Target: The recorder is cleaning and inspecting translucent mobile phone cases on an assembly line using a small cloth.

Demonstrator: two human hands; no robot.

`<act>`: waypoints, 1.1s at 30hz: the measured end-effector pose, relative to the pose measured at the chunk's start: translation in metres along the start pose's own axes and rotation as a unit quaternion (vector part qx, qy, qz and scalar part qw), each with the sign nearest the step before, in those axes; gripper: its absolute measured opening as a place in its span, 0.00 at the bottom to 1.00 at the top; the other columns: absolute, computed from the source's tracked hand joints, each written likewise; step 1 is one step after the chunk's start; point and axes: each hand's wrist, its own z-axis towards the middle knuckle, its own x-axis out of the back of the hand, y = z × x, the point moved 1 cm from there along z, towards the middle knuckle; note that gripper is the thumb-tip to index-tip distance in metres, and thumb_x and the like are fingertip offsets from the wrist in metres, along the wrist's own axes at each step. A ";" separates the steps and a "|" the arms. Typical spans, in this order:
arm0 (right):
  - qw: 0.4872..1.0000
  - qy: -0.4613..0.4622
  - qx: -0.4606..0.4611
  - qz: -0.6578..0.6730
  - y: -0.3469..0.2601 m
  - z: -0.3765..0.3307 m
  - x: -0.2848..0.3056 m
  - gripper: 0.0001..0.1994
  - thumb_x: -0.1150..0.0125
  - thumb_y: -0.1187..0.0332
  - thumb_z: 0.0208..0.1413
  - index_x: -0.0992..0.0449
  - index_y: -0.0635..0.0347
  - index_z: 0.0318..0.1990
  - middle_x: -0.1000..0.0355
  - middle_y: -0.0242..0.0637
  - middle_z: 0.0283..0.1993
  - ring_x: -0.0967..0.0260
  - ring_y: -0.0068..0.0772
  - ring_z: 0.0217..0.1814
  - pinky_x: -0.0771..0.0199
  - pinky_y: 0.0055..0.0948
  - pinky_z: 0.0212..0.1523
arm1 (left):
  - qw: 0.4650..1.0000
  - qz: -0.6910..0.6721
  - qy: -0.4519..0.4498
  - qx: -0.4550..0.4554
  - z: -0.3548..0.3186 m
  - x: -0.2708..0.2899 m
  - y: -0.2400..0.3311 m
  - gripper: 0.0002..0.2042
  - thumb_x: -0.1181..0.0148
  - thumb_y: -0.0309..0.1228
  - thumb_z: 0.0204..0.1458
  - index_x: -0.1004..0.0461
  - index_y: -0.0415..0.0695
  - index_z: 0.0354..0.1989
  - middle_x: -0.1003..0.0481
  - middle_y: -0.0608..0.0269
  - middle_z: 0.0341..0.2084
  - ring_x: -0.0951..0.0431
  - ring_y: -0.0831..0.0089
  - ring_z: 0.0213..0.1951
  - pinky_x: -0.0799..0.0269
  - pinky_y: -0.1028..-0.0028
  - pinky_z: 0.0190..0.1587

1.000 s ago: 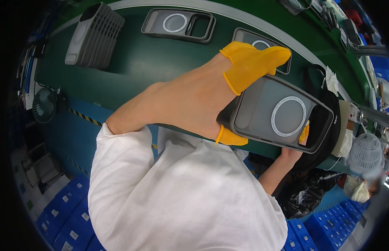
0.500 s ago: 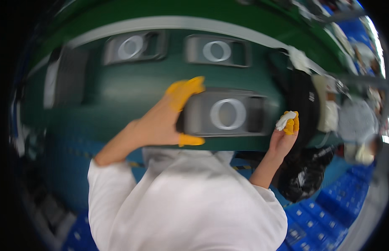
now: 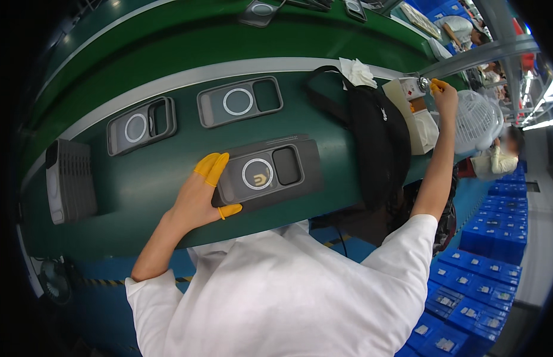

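Hands have separated: our left hand now pins the dark grey ringed phone case flat on the green counter; our right hand, previously beside it, pinches something small overhead.

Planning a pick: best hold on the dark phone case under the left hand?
Pinch the phone case across its long edges at the left short end, coming from the person's side. It lies flat on the green belt, and the left hand already spans that end.

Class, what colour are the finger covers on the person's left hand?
Yellow-orange finger cots on the left hand, clearest in the head view.
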 end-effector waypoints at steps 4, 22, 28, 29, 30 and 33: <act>0.993 -0.048 0.078 -0.073 0.005 0.021 -0.019 0.12 0.46 0.70 0.42 0.24 0.64 0.35 0.28 0.50 0.31 0.29 0.48 0.34 0.30 0.38 0.37 | 1.000 -0.003 0.010 -0.001 0.000 -0.001 -0.004 0.42 0.32 0.39 0.31 0.46 0.38 0.57 0.40 0.44 0.51 0.41 0.49 0.54 0.43 0.63 0.55; 0.839 -0.241 0.412 0.262 -0.262 -0.240 -0.025 0.11 0.41 0.78 0.38 0.25 0.61 0.34 0.30 0.38 0.38 0.34 0.40 0.39 0.32 0.32 0.41 | 0.999 -0.023 0.007 -0.025 -0.002 -0.002 -0.019 0.42 0.34 0.43 0.34 0.48 0.36 0.57 0.43 0.44 0.53 0.43 0.49 0.56 0.45 0.62 0.56; 0.893 -0.189 0.382 0.142 -0.274 -0.258 -0.034 0.13 0.42 0.81 0.36 0.25 0.67 0.35 0.31 0.44 0.39 0.34 0.43 0.37 0.32 0.32 0.40 | 0.999 -0.027 -0.027 -0.029 -0.002 -0.003 -0.024 0.43 0.36 0.43 0.37 0.50 0.31 0.57 0.39 0.37 0.49 0.40 0.51 0.55 0.45 0.65 0.56; 0.891 -0.191 0.386 0.141 -0.274 -0.258 -0.032 0.13 0.42 0.81 0.36 0.25 0.67 0.35 0.31 0.44 0.39 0.34 0.43 0.37 0.32 0.32 0.40 | 0.999 -0.020 -0.018 -0.039 -0.002 -0.003 -0.024 0.43 0.36 0.43 0.36 0.50 0.31 0.57 0.38 0.37 0.49 0.40 0.51 0.54 0.45 0.66 0.56; 0.886 -0.210 0.391 0.138 -0.272 -0.257 -0.030 0.14 0.42 0.81 0.36 0.25 0.67 0.35 0.32 0.44 0.39 0.34 0.43 0.37 0.31 0.32 0.40 | 0.999 -0.012 -0.010 -0.050 -0.003 -0.004 -0.025 0.43 0.36 0.43 0.36 0.50 0.30 0.57 0.38 0.37 0.48 0.39 0.51 0.54 0.45 0.66 0.57; 0.890 -0.206 0.378 0.151 -0.267 -0.253 -0.031 0.14 0.42 0.80 0.36 0.25 0.67 0.36 0.32 0.44 0.39 0.34 0.44 0.37 0.31 0.32 0.39 | 0.998 -0.012 0.006 -0.057 -0.004 -0.005 -0.026 0.42 0.36 0.43 0.36 0.49 0.31 0.57 0.38 0.37 0.49 0.38 0.52 0.53 0.44 0.66 0.56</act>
